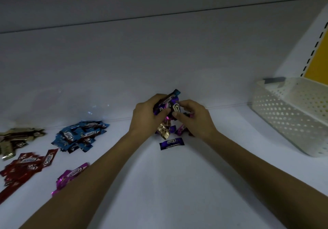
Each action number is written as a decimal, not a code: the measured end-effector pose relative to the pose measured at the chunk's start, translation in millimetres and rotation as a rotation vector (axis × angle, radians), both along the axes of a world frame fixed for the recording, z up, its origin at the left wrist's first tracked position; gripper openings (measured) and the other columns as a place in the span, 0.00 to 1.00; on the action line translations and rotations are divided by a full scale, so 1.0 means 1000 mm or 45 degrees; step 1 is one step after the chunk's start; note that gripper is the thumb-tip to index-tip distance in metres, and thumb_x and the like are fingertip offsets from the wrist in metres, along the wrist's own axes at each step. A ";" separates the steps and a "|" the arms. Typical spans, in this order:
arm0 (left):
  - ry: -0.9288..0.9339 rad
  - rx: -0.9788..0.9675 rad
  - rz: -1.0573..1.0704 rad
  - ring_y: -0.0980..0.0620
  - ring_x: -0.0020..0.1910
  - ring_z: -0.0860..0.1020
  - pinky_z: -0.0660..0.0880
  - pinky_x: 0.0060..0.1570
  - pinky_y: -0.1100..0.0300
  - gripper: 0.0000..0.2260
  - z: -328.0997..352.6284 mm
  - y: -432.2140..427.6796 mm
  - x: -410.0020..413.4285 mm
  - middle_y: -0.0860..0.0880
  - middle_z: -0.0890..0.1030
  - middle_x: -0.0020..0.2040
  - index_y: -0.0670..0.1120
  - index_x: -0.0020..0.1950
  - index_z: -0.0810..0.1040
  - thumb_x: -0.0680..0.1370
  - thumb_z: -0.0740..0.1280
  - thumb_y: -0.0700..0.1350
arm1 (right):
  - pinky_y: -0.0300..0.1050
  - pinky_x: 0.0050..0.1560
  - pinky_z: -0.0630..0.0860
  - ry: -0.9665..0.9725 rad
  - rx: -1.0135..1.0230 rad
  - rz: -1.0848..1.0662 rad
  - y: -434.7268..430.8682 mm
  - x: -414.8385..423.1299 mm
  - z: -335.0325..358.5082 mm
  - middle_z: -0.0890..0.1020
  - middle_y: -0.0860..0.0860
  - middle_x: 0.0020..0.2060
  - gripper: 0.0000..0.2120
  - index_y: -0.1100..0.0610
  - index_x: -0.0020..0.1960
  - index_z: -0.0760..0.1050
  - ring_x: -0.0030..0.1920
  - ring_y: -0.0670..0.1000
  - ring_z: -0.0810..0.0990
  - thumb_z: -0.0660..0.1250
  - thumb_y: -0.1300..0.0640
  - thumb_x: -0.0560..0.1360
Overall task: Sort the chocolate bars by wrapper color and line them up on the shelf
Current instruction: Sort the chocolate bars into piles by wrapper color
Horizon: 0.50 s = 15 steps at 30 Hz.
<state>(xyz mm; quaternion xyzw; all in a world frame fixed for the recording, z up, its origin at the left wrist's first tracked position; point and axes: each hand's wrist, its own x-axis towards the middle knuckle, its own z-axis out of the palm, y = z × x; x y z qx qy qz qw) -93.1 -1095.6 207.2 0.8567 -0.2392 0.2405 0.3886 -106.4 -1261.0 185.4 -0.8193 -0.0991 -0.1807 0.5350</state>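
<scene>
Centrally, just above the middle of the frame, two bare hands meet over a white shelf board (177,184). The left hand (144,116) has its fingers curled round a bundle of purple foil-wrapped chocolate bars (166,102), and one long dark bar sticks up and to the right out of the grip. The right hand (196,120) comes in from the other side. Its thumb and bent fingers pinch the same bundle at a wrapper with a white logo patch, so neither hand is spread open.

Directly below the hands, partly hidden by them, lies a small heap of unsorted bars (165,131), where a gold wrapper and several purple ones show. Just below that heap a single purple bar (171,143) lies flat on the board, apart from the rest.

Four colour groups sit toward the left of the frame:
- A pile of blue-wrapped bars (81,134) lies at middle left.
- A pile of gold-wrapped bars (16,138) lies at the far left edge.
- A pile of red-wrapped bars (24,164) lies below the gold.
- A pile of magenta-wrapped bars (71,175) lies to the right of the red, partly covered by the left forearm.

All four are loose heaps rather than neat rows.

At the right of the frame a white perforated plastic basket (292,118) stands on the board. Behind it, in the upper right corner, a slotted white upright (305,47) borders a yellow panel (319,63).
</scene>
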 end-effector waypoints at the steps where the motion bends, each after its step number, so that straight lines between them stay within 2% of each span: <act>1: 0.039 -0.053 0.014 0.56 0.46 0.80 0.76 0.47 0.71 0.16 0.000 0.002 -0.001 0.54 0.81 0.50 0.46 0.63 0.78 0.75 0.71 0.41 | 0.43 0.53 0.77 -0.001 0.043 0.000 0.002 0.003 0.000 0.82 0.48 0.48 0.09 0.56 0.53 0.78 0.50 0.48 0.79 0.71 0.59 0.74; 3: 0.121 -0.167 0.039 0.59 0.44 0.79 0.73 0.44 0.76 0.16 0.001 0.007 -0.002 0.54 0.80 0.50 0.45 0.63 0.77 0.75 0.71 0.39 | 0.44 0.47 0.78 0.020 0.123 0.019 0.008 0.008 0.003 0.82 0.51 0.43 0.04 0.57 0.48 0.77 0.44 0.50 0.80 0.70 0.62 0.74; 7: 0.203 -0.311 0.095 0.63 0.42 0.78 0.73 0.39 0.74 0.14 0.004 0.027 -0.005 0.51 0.81 0.49 0.44 0.61 0.77 0.76 0.70 0.40 | 0.33 0.35 0.73 0.112 0.274 0.051 0.022 0.013 0.009 0.82 0.52 0.36 0.05 0.56 0.43 0.76 0.34 0.43 0.79 0.69 0.63 0.74; 10: 0.217 -0.385 0.166 0.54 0.45 0.81 0.80 0.47 0.59 0.14 0.004 0.053 -0.009 0.49 0.82 0.50 0.46 0.60 0.77 0.76 0.71 0.41 | 0.29 0.32 0.72 0.167 0.324 0.106 0.042 0.015 0.010 0.81 0.50 0.34 0.07 0.53 0.41 0.75 0.31 0.39 0.78 0.68 0.63 0.76; 12: 0.233 -0.431 0.229 0.48 0.47 0.82 0.80 0.50 0.50 0.14 0.004 0.075 -0.015 0.48 0.83 0.51 0.46 0.61 0.77 0.75 0.71 0.42 | 0.28 0.31 0.71 0.213 0.381 0.154 0.062 0.016 0.011 0.80 0.51 0.35 0.05 0.56 0.43 0.74 0.30 0.38 0.78 0.67 0.63 0.76; 15: 0.224 -0.510 0.311 0.47 0.46 0.82 0.80 0.48 0.46 0.12 0.007 0.110 -0.031 0.48 0.83 0.49 0.47 0.59 0.77 0.76 0.71 0.42 | 0.29 0.30 0.71 0.246 0.395 0.267 0.099 0.017 0.017 0.80 0.52 0.35 0.02 0.59 0.45 0.74 0.29 0.39 0.77 0.66 0.63 0.76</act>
